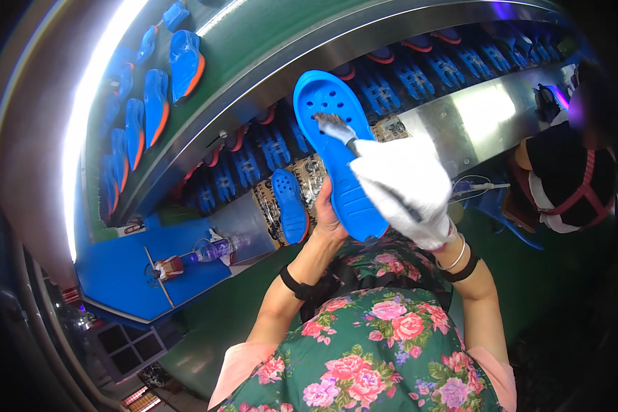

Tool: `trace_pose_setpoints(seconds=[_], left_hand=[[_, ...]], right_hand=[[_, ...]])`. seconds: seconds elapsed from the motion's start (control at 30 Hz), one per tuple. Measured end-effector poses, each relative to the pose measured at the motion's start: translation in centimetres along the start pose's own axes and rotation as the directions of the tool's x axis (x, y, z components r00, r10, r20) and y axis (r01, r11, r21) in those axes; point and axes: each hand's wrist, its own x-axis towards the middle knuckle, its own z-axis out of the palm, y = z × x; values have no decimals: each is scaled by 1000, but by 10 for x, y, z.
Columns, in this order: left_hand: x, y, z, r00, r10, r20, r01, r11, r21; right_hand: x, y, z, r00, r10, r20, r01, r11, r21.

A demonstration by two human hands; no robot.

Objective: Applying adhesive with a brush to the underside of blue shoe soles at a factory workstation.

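My bare left hand (327, 214) grips the heel half of a large blue shoe sole (343, 168) from its left side. The sole's upper face, with holes at the toe end, is turned up toward me. In a white glove, my right hand (408, 196) is closed around a brush (334, 128). Its bristles lie over the sole near the holes. Left of my left hand, a smaller blue sole (290, 206) with an orange edge rests on a ledge patched with brown and clear tape (312, 172).
Several blue soles with orange edges (185, 65) lie on a green belt (268, 41) at upper left. Blue pieces (415, 79) line the shelf below its metal rail. A blue board (127, 275) with a purple bottle (216, 249) is at left. Another person (563, 175) sits at right.
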Motion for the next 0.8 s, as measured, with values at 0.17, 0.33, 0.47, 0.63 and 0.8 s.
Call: trace_pose_setpoints(seconds=[0.17,0.33,0.47,0.63,0.8], left_hand=[[12,5,25,995,38,90,-43,998,54],[22,8,42,982,146,116,-148,989,8],[32,10,41,977,27,211,8,987,-160],[43,14,37,954,138,267,-50,949,-311],[49,24,40,821,-22,571,192,951,-240]], right_hand=[[-9,0,5,993,-47,111,47,999,2],[-21,9,13,991,127,-46,-120,984,133],[-29,16,13,1000,4,-1,-4,1000,30],[-28,18,15,998,66,4,-66,982,178],[-31,9,17,984,-134,117,122,987,105]])
